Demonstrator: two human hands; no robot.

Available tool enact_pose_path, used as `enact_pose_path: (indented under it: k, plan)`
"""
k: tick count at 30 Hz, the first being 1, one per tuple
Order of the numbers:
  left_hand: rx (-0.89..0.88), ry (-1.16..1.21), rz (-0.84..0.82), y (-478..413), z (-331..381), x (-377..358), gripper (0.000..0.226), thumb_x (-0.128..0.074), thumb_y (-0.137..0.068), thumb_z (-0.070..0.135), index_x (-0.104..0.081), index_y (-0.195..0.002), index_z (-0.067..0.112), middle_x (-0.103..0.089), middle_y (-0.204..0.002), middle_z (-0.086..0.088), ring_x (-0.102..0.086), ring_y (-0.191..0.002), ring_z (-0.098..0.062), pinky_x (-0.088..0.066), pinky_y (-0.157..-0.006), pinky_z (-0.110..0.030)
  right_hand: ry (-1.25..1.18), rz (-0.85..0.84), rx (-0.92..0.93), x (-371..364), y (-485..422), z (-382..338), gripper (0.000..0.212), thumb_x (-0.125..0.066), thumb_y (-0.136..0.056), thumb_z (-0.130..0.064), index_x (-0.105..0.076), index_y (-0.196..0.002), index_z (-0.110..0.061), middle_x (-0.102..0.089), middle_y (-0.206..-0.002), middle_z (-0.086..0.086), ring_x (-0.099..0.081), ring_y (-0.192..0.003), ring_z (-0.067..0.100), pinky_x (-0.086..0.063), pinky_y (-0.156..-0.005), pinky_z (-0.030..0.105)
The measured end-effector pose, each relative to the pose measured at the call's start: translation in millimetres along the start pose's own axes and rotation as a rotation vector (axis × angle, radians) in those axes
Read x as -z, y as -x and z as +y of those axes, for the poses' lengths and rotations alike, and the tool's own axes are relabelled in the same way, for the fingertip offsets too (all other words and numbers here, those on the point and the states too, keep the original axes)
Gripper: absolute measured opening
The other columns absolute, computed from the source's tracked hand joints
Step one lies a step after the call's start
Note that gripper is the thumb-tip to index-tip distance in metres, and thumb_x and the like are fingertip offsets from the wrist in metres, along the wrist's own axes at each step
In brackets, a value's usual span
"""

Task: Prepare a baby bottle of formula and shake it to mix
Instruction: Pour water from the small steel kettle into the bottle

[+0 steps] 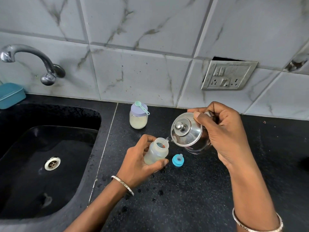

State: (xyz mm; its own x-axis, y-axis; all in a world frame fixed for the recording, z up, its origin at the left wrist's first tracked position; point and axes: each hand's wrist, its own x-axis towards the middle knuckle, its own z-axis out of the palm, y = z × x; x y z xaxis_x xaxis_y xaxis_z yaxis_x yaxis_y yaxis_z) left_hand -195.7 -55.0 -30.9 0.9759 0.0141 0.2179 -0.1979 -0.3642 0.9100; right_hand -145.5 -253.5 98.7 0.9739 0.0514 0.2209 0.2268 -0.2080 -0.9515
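Head view. Bottle [156, 152], translucent, uncapped, tilted above black countertop [192, 190]; left hand [138, 162] wrapped round its body. Steel kettle [189, 133], lidded, tipped spout-down at bottle mouth, water running in; right hand [224, 131] grasping its handle, thumb on the lid edge. Blue teat cap [178, 159] on counter just right of bottle. Formula jar [138, 118] near wall, green scoop [142, 107] on lid. Sink [41, 156] at left.

No readable text; reddish print [189, 148] on steel kettle [192, 131] too blurred.
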Motion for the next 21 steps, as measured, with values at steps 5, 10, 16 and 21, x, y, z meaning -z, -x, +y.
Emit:
enact_pose_path:
  k: [5,10,16,21]
  plan:
    - [0.009,0.002,0.01,1,-1,-1,0.056,-0.086,-0.073,0.041,-0.052,-0.115,0.032,-0.071,-0.107,0.014,-0.068,-0.099,-0.009,-0.057,-0.082,-0.029,-0.006,0.002,-0.005,0,1,-5,0.013,-0.069,-0.093,-0.003,-0.067,-0.081,-0.008,-0.082,-0.1,-0.002,-0.076,-0.096,0.019,-0.058,-0.062,0.019]
    - [0.021,0.017,0.024,3,0,-1,0.056,-0.087,-0.072,0.042,-0.051,-0.115,0.034,-0.071,-0.107,0.013,-0.068,-0.099,-0.011,-0.057,-0.081,-0.028,-0.01,0.0,0.005,3,3,-9,0.014,-0.069,-0.093,-0.003,-0.067,-0.08,-0.009,-0.082,-0.1,-0.002,-0.076,-0.098,0.02,-0.058,-0.062,0.02]
    - [0.031,0.038,0.034,12,3,-4,0.056,-0.089,-0.072,0.039,-0.053,-0.114,0.031,-0.071,-0.107,0.012,-0.068,-0.099,-0.011,-0.057,-0.08,-0.027,-0.02,-0.011,0.028,7,9,-15,0.021,-0.069,-0.093,-0.003,-0.065,-0.076,-0.015,-0.082,-0.1,0.0,-0.076,-0.099,0.021,-0.059,-0.062,0.02]
    - [0.044,0.058,0.054,22,13,-8,0.055,-0.09,-0.072,0.033,-0.053,-0.113,0.031,-0.072,-0.106,0.012,-0.068,-0.098,-0.009,-0.055,-0.079,-0.02,-0.011,-0.013,0.034,12,15,-20,0.019,-0.069,-0.093,-0.004,-0.066,-0.077,-0.014,-0.082,-0.099,-0.002,-0.076,-0.098,0.019,-0.059,-0.064,0.02]
